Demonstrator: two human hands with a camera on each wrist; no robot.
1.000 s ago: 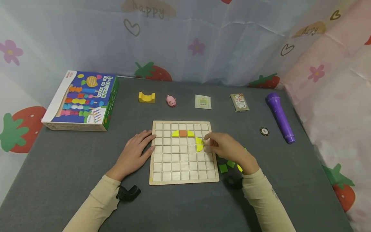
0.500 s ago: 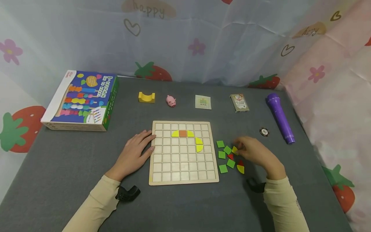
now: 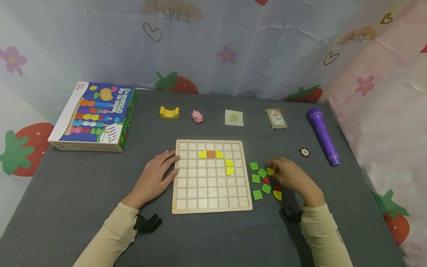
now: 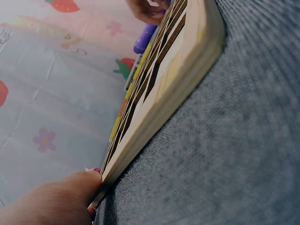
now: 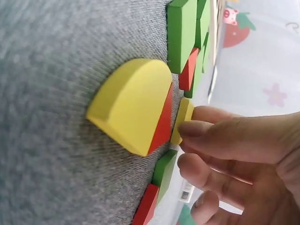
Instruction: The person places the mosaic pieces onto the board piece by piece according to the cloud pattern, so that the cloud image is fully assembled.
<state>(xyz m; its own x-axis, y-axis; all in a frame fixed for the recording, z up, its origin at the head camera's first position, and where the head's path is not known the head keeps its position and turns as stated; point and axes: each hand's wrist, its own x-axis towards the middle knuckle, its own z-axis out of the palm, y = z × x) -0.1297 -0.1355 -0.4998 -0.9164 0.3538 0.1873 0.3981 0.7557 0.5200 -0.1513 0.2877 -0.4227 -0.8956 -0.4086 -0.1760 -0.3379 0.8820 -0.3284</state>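
Observation:
A square wooden grid board (image 3: 202,182) lies on the grey cloth. Four-cornered orange tile (image 3: 211,154) and several yellow quarter-round tiles (image 3: 229,171) sit in its cells. My left hand (image 3: 154,178) rests along the board's left edge with the fingers extended; in the left wrist view the thumb touches the board's side (image 4: 140,140). To the right of the board, my right hand (image 3: 293,176) pinches a yellow quarter-round tile (image 5: 182,121) between thumb and fingers. Nearer the right wrist camera lie another yellow quarter-round tile (image 5: 133,105) and a red tile (image 5: 162,124).
Several green square tiles (image 3: 255,178) lie beside the board. Along the back stand a boxed toy (image 3: 96,115), a yellow arched block (image 3: 169,112), a pink pig figure (image 3: 197,116), a small card (image 3: 234,118) and a playing-card box (image 3: 275,118). A chip (image 3: 304,152) and purple microphone-shaped object (image 3: 323,135) are at right.
My right hand has gone from the board's right side out to the loose tiles and taken a yellow quarter-round tile in its fingertips. The left hand has stayed at the board's edge.

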